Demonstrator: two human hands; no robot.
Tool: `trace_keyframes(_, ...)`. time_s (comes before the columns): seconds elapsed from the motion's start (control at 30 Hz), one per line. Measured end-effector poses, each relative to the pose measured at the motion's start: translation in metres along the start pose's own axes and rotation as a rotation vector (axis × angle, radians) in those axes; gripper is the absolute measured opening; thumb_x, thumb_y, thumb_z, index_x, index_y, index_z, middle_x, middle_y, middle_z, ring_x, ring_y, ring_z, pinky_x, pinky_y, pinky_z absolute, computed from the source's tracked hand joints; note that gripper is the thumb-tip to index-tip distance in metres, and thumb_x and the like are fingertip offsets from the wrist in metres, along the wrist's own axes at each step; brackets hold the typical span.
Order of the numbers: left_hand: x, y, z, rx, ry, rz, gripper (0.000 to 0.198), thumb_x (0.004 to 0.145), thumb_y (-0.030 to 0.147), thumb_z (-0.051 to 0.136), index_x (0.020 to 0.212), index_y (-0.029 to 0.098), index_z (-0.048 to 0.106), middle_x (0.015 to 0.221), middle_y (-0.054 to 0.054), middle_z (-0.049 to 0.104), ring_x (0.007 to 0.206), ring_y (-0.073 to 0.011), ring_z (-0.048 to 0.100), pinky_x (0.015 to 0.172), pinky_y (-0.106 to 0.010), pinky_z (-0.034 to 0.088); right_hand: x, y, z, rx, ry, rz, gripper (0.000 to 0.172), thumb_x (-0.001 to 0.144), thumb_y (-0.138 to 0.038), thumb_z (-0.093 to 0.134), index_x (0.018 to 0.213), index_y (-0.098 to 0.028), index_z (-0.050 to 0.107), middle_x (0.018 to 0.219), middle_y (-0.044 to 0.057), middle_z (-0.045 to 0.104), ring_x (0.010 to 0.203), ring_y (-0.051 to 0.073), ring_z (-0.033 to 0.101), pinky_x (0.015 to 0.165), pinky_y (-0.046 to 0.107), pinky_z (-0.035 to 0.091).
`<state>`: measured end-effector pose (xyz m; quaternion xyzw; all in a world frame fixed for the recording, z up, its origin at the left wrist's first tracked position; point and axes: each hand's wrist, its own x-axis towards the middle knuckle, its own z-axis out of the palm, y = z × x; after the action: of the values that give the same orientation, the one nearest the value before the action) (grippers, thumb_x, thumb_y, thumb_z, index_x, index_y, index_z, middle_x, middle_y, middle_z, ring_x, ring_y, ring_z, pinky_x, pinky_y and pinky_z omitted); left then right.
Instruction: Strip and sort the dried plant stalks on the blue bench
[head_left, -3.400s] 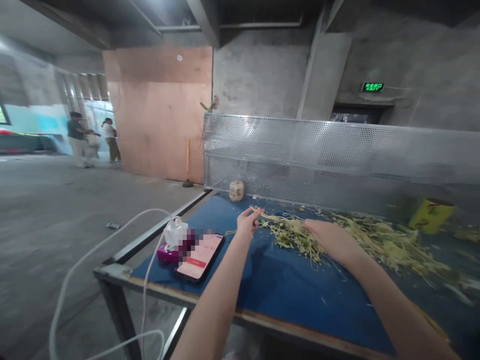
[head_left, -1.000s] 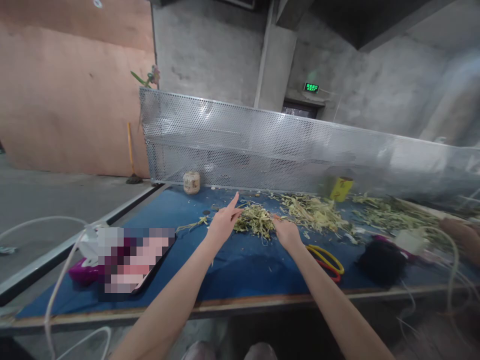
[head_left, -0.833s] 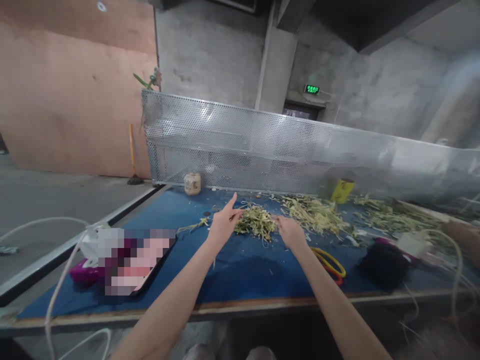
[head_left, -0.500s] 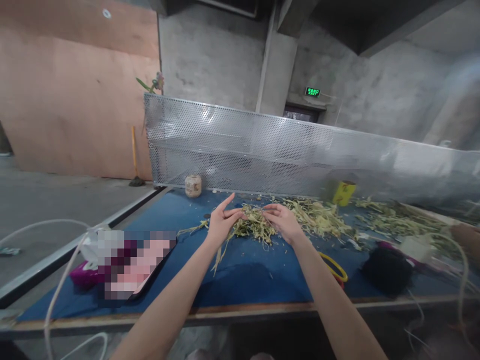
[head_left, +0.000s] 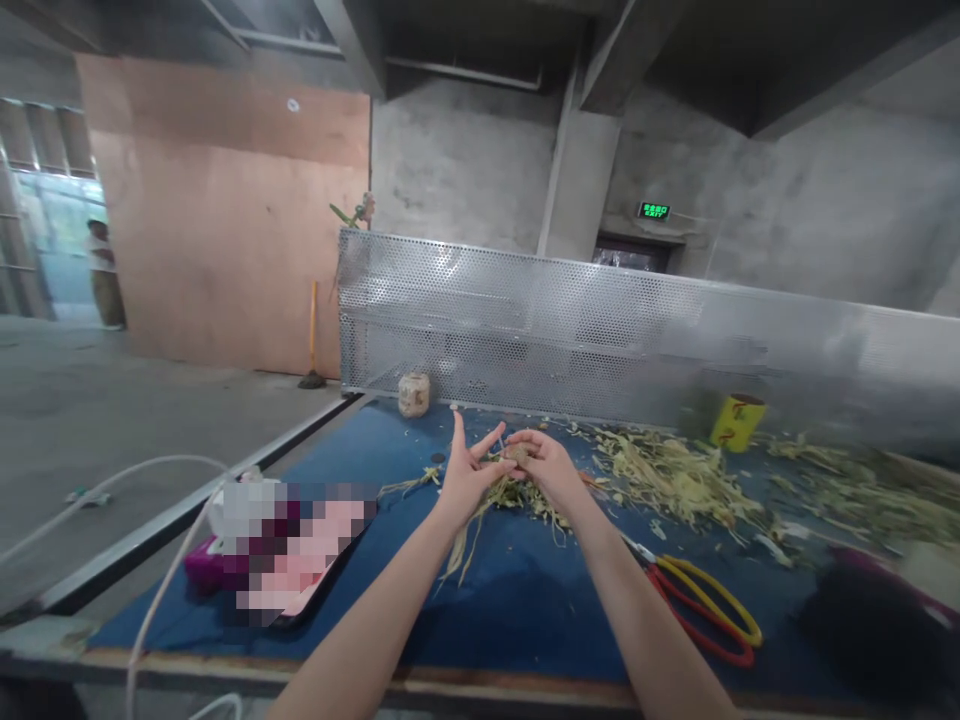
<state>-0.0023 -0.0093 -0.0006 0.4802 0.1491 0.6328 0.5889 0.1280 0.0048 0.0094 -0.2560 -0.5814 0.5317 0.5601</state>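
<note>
Both hands meet over a small heap of dried, yellow-green plant strands (head_left: pixel 544 502) on the blue table. My right hand (head_left: pixel 551 470) grips a small brown piece (head_left: pixel 517 454) with bent fingers; its exact kind is too small to tell. My left hand (head_left: pixel 466 478) reaches the same piece with its thumb and fingertips, while another finger sticks up and away. Between the hands a thin pale sliver shows near the left fingertips. Some long strands hang out below my left hand. Scissors (head_left: pixel 705 610) with red and yellow handles lie right of my right forearm.
More dried strands (head_left: pixel 682 475) spread to the right, near a yellow can (head_left: pixel 737 422). A whitish jar (head_left: pixel 413 395) stands by the perforated metal screen (head_left: pixel 525 330). At left are a purple tissue box (head_left: pixel 206 565) and a blurred pink object (head_left: pixel 315 550). A dark bundle (head_left: pixel 877 620) sits right.
The view has swung left and up, showing a distant person in a doorway and more of the scissors. My hands have come together, and a brown piece now shows between them.
</note>
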Motion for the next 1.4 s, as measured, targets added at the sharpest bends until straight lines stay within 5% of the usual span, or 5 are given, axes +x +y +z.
trace_keyframes(0.37,0.006,-0.006,0.005,0.021,0.145,-0.065,0.104,0.053,0.005,0.07,0.133,0.017,0.004,0.073,-0.002,0.067,0.062,-0.012,0.063,0.064,-0.025,0.05,-0.009,-0.006,-0.007,0.121,0.025,0.029,0.026,0.056,-0.024,0.072,0.076,-0.017,0.058,0.07,0.0,0.063,0.061,0.01,0.058,0.059,0.022,0.046)
trace_keyframes(0.73,0.006,-0.013,0.004,0.144,0.311,0.042,0.103,0.055,0.011,0.071,0.133,0.019,0.004,0.075,-0.004,0.069,0.068,-0.0144,0.064,0.072,-0.028,0.049,-0.008,0.009,-0.001,0.133,0.133,0.036,0.044,0.051,-0.022,0.072,0.087,-0.02,0.047,0.075,-0.002,0.059,0.065,0.011,0.059,0.06,0.023,0.044)
trace_keyframes(1.03,0.007,-0.011,0.001,0.172,0.337,0.015,0.092,0.056,0.012,0.07,0.131,0.012,0.016,0.073,-0.007,0.069,0.065,-0.0142,0.064,0.07,-0.027,0.048,-0.022,0.014,-0.001,-0.981,0.475,-0.559,0.033,0.067,-0.034,0.062,0.093,-0.019,0.048,0.101,0.009,0.043,0.095,0.022,0.044,0.08,0.037,0.036)
trace_keyframes(1.13,0.004,-0.011,0.002,0.198,0.275,0.054,0.092,0.057,0.011,0.068,0.132,0.016,0.014,0.072,-0.005,0.069,0.068,-0.0158,0.064,0.068,-0.028,0.048,-0.031,0.01,0.007,-1.393,0.35,-0.786,0.021,0.075,-0.033,0.055,0.095,-0.029,0.057,0.105,0.007,0.043,0.097,0.022,0.04,0.085,0.04,0.026)
trace_keyframes(1.4,0.002,-0.013,0.003,0.324,0.198,0.093,0.083,0.06,0.009,0.061,0.131,0.015,0.018,0.067,-0.002,0.069,0.062,-0.0124,0.063,0.066,-0.026,0.047,-0.029,0.005,0.004,-1.427,0.347,-0.721,0.022,0.077,-0.033,0.054,0.096,-0.038,0.061,0.119,0.001,0.04,0.101,0.023,0.033,0.084,0.039,0.025)
